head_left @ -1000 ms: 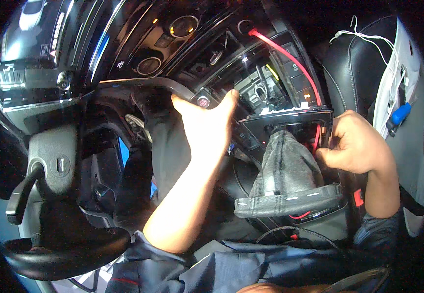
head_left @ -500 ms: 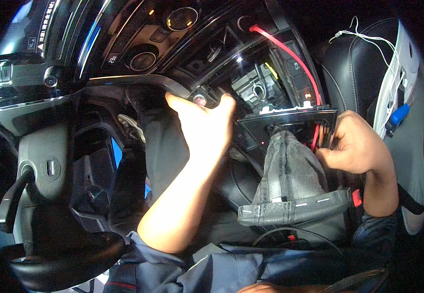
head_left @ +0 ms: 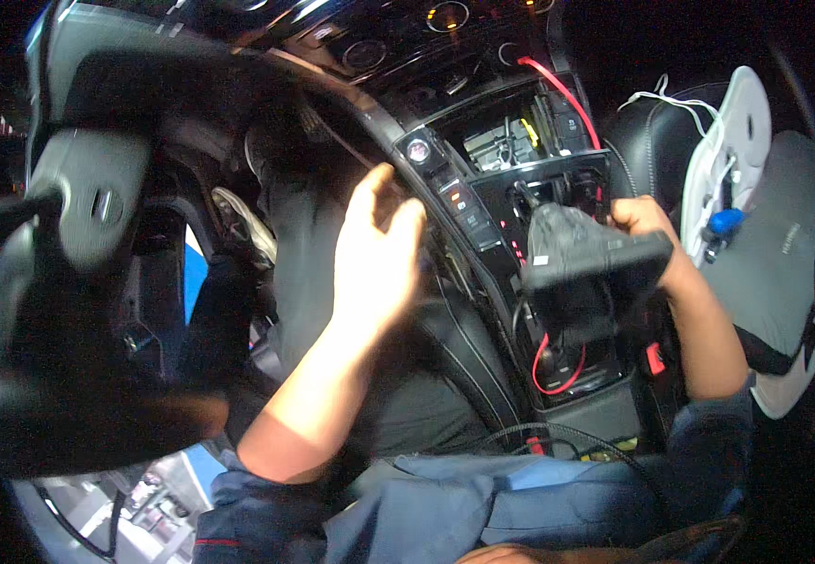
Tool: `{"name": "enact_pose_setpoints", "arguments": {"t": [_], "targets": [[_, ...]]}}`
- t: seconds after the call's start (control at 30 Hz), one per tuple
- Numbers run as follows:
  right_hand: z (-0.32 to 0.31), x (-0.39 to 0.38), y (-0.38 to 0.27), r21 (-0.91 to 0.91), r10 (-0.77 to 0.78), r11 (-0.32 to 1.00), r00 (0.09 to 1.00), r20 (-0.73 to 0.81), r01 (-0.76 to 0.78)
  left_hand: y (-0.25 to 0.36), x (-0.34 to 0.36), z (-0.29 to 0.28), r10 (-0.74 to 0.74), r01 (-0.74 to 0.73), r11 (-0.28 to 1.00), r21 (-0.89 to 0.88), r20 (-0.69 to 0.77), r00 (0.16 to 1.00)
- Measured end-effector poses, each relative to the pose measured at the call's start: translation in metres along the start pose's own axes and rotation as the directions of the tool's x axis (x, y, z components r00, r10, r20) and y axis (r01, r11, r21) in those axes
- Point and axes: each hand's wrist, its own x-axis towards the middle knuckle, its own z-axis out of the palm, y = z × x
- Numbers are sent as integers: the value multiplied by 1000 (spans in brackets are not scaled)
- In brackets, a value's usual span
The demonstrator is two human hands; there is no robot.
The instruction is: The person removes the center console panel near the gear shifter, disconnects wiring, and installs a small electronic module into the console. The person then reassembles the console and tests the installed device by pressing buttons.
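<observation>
My right hand [head_left: 652, 235] has its fingers curled at the right edge of a black console trim panel [head_left: 492, 183], partly hidden behind it. From this panel, between the seats, rises a grey gear lever boot [head_left: 567, 235] whose wide stiff rim [head_left: 600, 268] hangs loose toward me. Left of the panel, above my leg, my left hand [head_left: 379, 254] holds nothing, its thumb and forefinger apart. Close to its fingertips is the console's side strip with a round button [head_left: 418, 150]. A red cable [head_left: 572, 99] runs down to the panel, and a red loop [head_left: 558, 371] shows below the boot.
The opening [head_left: 501, 141] ahead of the panel shows bare inner parts. At the left are the steering wheel [head_left: 88, 423] and its column [head_left: 107, 202]. On the right seat lie a white curved piece [head_left: 745, 113], thin white wires [head_left: 666, 99] and a blue-ended item [head_left: 727, 222].
The panel and boot have tipped down onto the console, with my right hand following. My left hand has come off the round button's area and drawn back slightly. The view has shifted.
</observation>
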Motion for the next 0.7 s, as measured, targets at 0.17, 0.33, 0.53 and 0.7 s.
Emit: {"name": "enact_pose_setpoints", "arguments": {"t": [0.17,0.33,0.53,0.7], "targets": [[5,0,7,168,-131,977,991,-13,131,-9,-92,-54,675,-699,580,418,235,700],[11,1,1,396,82,916,996,-27,-64,-25,-98,-60,747,-703,477,527,179,641],[-8,5,-17,-53,84,994,984,-155,-93,-20,-75,-20,678,-657,625,422,124,724],[-9,7,-48,-74,221,971,973,-72,-226,-2,-24,33,312,-315,943,110,46,949]]}}
